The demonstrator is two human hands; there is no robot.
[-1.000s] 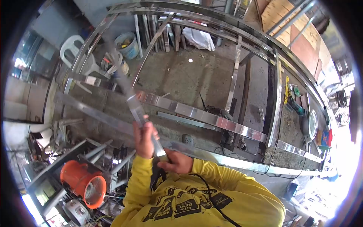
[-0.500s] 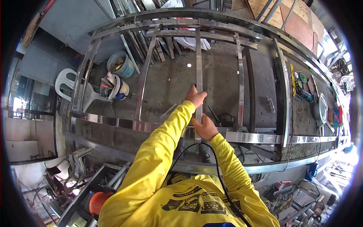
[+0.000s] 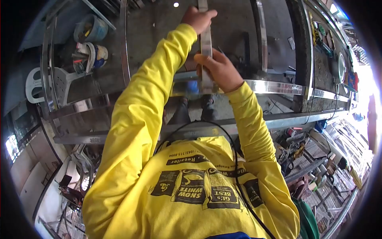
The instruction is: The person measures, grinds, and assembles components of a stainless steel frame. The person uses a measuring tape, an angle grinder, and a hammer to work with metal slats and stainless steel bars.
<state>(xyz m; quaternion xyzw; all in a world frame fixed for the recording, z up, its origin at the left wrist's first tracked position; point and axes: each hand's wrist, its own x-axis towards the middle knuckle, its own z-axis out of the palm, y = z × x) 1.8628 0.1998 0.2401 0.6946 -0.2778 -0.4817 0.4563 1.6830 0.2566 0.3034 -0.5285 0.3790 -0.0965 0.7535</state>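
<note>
A shiny square metal tube runs away from me, its near end over the long front rail of a metal frame. My left hand is closed around the tube farther out, thumb lying across its top. Nearer to me, my right hand grips the same tube from the right side, close above the rail. The undersides of both grips are hidden. Yellow sleeves cover both arms.
At left are a white plastic chair, a bucket of tools and a larger bucket. Another crossbar stands to the right. A lower rail passes near my body. A power tool lies at far right.
My view has tipped downward toward my body, so the frame and hands appear higher. Both hands keep their hold on the tube.
</note>
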